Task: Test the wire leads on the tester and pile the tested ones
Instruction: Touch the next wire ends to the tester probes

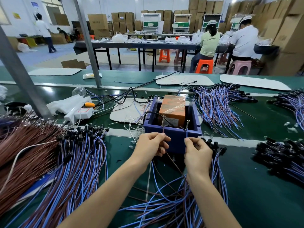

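**Testing a wire lead at a cluttered green bench**

Stretching across the whole view is a dark green bench (256,186) with a metal rail running across it, set in a bright workshop stacked high with cardboard boxes (98,21). Two grey metal posts (87,41) rise from the bench at the left.

At the middle stands one blue plastic box (174,137), the tester, holding one orange block (172,109) wrapped in clear film. Two screws (163,120) stick up at its near rim.

Two bare hands work just in front of it. The left hand (151,144) is closed in a pinch on the brown wire end (163,131) of one lead, raised to the left screw. The right hand (198,153) is closed in a pinch on the blue wire end (186,134), raised toward the right screw. The rest of that lead trails down between the forearms.

Five heaps of brown-and-blue leads with black caps lie on the bench: one large heap at the near left (65,162), one loose tangle below the hands (172,206), one behind the tester at the right (218,102), and two at the far right (279,160). Further left is one bundle of plain brown wires (24,145).

A white power strip (79,112) lies left of the tester. Four pale flat boards (253,82) rest on the bench.

Behind, two seated workers (209,41) face away at a long dark table (139,45), and one person (44,32) stands at the far left.
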The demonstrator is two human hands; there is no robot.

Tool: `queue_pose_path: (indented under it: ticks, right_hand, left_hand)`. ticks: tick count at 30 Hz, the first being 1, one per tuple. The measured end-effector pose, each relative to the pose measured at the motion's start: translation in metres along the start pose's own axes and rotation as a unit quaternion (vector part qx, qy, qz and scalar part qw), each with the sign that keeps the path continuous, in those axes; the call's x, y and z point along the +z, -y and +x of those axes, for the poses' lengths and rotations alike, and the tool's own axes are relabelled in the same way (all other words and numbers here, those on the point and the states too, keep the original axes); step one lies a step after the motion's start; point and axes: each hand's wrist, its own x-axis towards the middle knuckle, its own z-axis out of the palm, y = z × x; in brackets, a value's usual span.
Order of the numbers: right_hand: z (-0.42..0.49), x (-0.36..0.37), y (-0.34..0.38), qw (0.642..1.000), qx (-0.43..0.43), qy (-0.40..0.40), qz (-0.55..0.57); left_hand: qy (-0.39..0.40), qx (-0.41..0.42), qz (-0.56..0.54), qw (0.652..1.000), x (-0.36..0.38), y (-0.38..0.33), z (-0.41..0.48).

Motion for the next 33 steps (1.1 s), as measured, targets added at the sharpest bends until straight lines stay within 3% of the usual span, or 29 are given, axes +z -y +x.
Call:
queue_pose_path:
  ticks: [18,33]
  right_hand:
    - [-0.0013,-0.0002,0.0010,1.000,0.016,0.009,0.012]
    - [-0.0025,-0.0027,0.0048,1.000,0.016,0.012,0.015]
  left_hand:
    - [-0.049,0.008,0.022,0.999,0.0025,0.0009,0.0076]
    - [-0.043,0.021,0.018,0.999,0.0037,-0.0026,0.0081]
